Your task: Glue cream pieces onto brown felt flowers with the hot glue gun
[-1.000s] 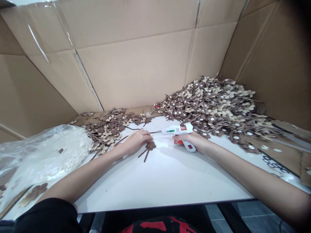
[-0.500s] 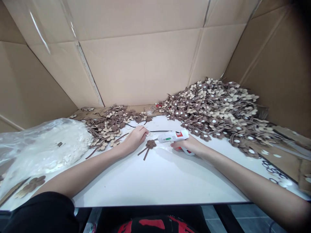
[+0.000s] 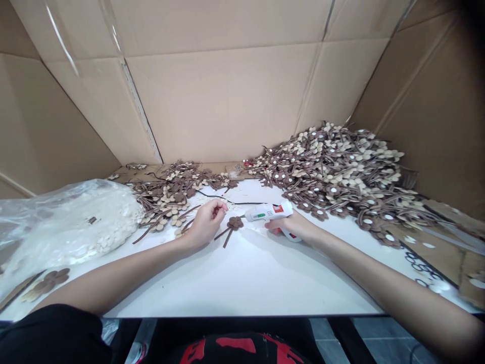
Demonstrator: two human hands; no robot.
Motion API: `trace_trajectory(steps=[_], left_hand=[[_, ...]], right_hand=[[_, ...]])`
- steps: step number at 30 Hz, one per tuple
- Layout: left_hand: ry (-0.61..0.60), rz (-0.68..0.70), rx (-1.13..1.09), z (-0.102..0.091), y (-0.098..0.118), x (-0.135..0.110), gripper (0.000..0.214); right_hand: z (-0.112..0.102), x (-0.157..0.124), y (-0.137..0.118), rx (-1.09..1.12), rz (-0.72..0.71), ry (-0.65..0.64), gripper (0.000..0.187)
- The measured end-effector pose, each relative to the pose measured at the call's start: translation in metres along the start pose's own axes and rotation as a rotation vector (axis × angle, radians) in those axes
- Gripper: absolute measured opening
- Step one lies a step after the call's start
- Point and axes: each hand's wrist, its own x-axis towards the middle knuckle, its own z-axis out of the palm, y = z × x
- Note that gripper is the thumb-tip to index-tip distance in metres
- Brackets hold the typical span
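My right hand (image 3: 285,226) is closed round the handle of a white glue gun (image 3: 268,211) with red parts. The gun's nozzle points left, at or just beside a brown flower (image 3: 235,223) with strip tails, which lies on the white table (image 3: 242,283). Just left of the flower, my left hand (image 3: 209,218) is closed, thumb and fingers pressed together near the tabletop. Whatever those fingers hold, if anything, is too small to make out. Behind both hands a thin black cord (image 3: 212,196) runs across the table.
A large heap of brown and cream flowers (image 3: 341,172) fills the back right. Another flower pile (image 3: 170,197) is at the back left, beside a clear bag of white discs (image 3: 102,215). Black rings (image 3: 415,263) lie at the right edge. Cardboard walls (image 3: 223,101) surround the table.
My left hand has drawn back slightly left and toward me, its fingertips now pinched together. The glue gun has barely moved and still points at the flower.
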Motion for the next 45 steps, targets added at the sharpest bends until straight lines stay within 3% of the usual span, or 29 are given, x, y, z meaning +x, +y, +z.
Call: trace_trajectory(steps=[14,24,45], left_hand=[[0.012,0.175,0.163,-0.014,-0.013,0.019,0.013],[-0.003,0.314,0.264,-0.010,-0.019,0.018,0.017],[-0.042,0.400,0.262,-0.011,-0.019,0.018,0.020]], right_hand=[[0.002,0.001,0.000,0.005,0.015,-0.006,0.011],[0.002,0.002,0.004,0.002,-0.010,-0.017,0.009],[0.002,-0.002,-0.003,-0.003,-0.021,-0.018,0.011]])
